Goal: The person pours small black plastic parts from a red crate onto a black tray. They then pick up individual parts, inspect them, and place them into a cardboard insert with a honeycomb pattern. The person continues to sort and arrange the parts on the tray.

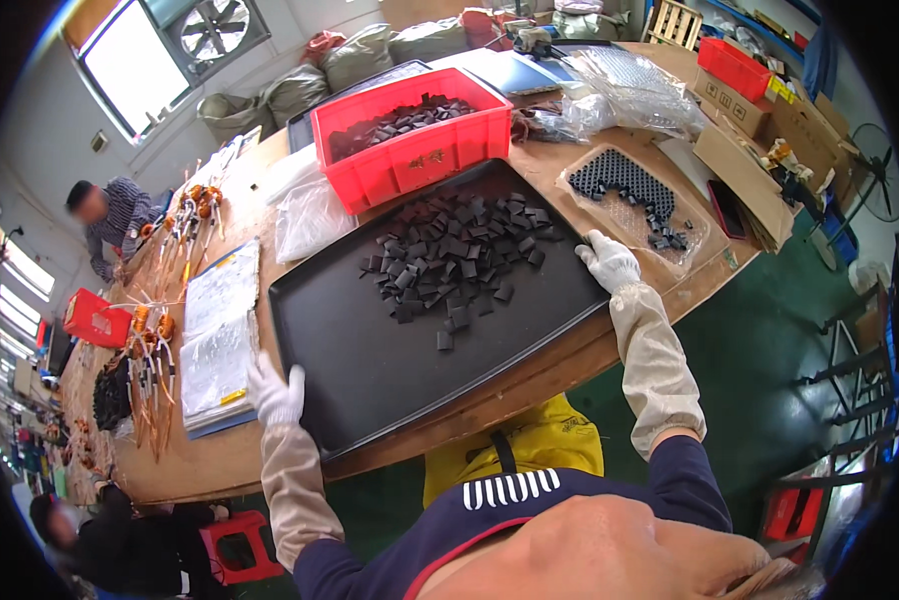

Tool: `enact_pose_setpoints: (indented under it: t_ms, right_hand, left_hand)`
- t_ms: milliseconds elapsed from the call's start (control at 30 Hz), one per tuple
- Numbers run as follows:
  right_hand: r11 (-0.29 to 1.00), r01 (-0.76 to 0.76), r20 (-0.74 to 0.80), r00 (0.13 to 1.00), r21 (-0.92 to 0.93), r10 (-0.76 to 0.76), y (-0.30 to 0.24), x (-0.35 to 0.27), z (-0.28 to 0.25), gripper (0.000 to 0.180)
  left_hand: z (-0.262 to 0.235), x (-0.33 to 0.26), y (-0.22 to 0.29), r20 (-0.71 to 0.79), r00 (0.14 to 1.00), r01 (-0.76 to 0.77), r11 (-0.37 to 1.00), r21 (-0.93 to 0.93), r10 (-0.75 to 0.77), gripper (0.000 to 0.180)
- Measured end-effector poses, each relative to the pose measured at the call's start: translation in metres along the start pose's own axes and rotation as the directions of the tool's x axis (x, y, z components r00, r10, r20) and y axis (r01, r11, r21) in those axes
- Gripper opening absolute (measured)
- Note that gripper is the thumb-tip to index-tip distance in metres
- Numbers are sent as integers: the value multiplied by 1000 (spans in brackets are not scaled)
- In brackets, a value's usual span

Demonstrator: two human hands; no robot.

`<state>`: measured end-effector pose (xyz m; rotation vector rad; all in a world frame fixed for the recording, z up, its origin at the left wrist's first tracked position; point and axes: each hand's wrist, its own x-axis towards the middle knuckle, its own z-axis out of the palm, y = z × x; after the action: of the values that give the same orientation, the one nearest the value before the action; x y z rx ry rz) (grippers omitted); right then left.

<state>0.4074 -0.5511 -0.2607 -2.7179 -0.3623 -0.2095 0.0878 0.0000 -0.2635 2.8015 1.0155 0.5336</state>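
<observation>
Wide apart, hands [278, 395] [613, 265] astride tray [360, 370]

Pt of tray [370, 370] & red bin [370, 190] btm hidden under blk pcs [460, 250]; face of far co-worker [125, 212] blurred.

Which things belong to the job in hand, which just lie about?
In the job:
black tray, left hand, right hand at its edges
small black pieces on it
red bin of similar pieces, probably

Apparently lying about:
standing fan
cardboard box
</observation>
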Motion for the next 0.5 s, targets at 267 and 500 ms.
enact_pose_setpoints:
  t_ms: [267,500]
  right_hand:
    - [997,-22,-27,999,77,24,19,12,3,39]
    - [999,-41,-57,998,18,42,37,5,-10,41]
  left_hand:
    - [37,-34,-21,106,994,0,976,-219,24,64]
    - [55,-10,1,51,992,-93,929,-357,119,61]
